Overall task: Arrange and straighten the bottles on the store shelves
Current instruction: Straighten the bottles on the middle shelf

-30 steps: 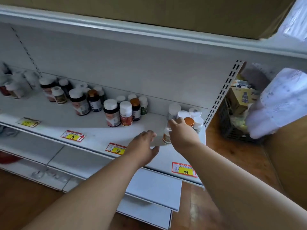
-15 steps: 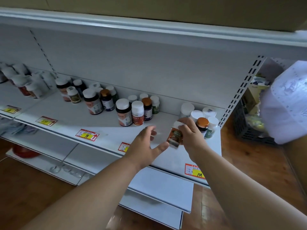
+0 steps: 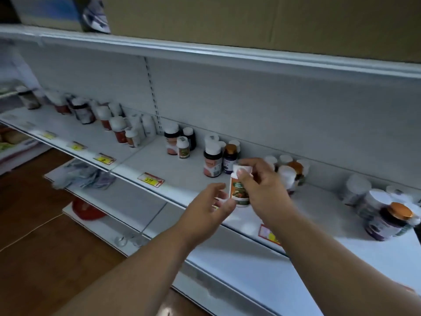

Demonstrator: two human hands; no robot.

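Observation:
My right hand (image 3: 262, 185) grips a small white-capped bottle (image 3: 238, 190) with an orange and green label, held above the front of the white shelf (image 3: 186, 179). My left hand (image 3: 209, 206) is just left of it, fingers loosely spread, fingertips touching the bottle's lower side. Behind the hands stand a white-capped bottle with a red label (image 3: 213, 161) and a dark bottle with an orange cap (image 3: 230, 158). A cluster of white-capped bottles (image 3: 289, 172) sits partly hidden behind my right hand. Another group with a purple, orange-capped bottle (image 3: 387, 221) stands at the far right.
More bottles (image 3: 114, 126) line the shelf's back towards the left. Yellow price tags (image 3: 150, 179) run along the front edge. Lower shelves carry plastic packets (image 3: 84, 176) and a red item (image 3: 87, 210). Cardboard boxes (image 3: 250, 21) sit on the top shelf. The floor is wooden.
My right hand has lifted the small bottle out of the right-hand cluster and carried it left. My left hand rose to meet it. The view swung left along the shelf.

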